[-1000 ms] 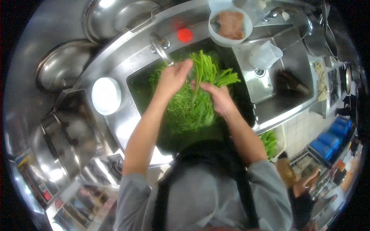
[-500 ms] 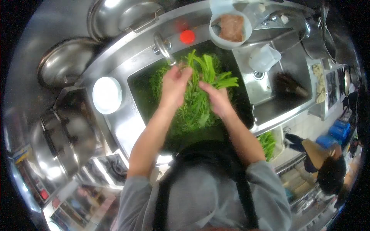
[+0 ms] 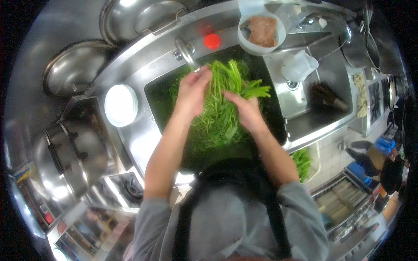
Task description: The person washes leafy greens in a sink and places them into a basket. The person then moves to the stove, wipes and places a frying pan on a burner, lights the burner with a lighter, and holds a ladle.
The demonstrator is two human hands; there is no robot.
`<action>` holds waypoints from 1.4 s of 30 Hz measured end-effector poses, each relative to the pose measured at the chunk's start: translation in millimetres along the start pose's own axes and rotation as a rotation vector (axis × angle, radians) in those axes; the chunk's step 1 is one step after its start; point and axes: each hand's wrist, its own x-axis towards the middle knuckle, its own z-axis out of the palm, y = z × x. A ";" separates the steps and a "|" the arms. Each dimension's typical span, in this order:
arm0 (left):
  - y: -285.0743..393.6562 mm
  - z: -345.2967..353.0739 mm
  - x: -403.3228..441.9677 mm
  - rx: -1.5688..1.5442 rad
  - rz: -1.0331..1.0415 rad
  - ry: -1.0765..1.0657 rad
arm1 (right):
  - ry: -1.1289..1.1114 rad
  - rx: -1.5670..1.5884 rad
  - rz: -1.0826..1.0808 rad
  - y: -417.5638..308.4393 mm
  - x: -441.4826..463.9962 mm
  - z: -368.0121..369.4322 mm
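Over the left sink basin (image 3: 156,104), my right hand (image 3: 247,112) is wrapped round a bunch of leafy greens (image 3: 228,78). Its thumb lies across the pale green stems, which fan out up and to the right. My left hand (image 3: 192,90) is closed at the left side of the same bunch, fingers pinched by the stems just below the tap (image 3: 186,53). Its fingertips are partly blurred. More loose greens (image 3: 213,135) float in the dark water beneath both hands.
White plates (image 3: 121,105) are stacked left of the basin. A red round object (image 3: 212,41) sits behind it. A white scoop (image 3: 244,43) holds a brown block. The right basin contains a white jug (image 3: 300,65) and a dark brush-like bundle (image 3: 326,95). Another person (image 3: 387,169) is at far right.
My left hand has shifted slightly left and up, while my right hand stays nearly in place round the bunch. The upper stems have dipped a little. The other person has moved further right.
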 end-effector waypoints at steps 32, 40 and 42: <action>-35.4 7.7 28.5 0.066 0.065 -0.040 | 0.044 0.140 0.008 13.8 13.8 -0.7; -17.0 -5.8 8.8 -0.546 -0.086 -0.081 | -0.002 0.019 -0.002 18.8 13.3 3.8; -15.4 2.2 7.5 -0.373 -0.038 0.015 | -0.015 0.010 0.001 17.2 8.9 9.2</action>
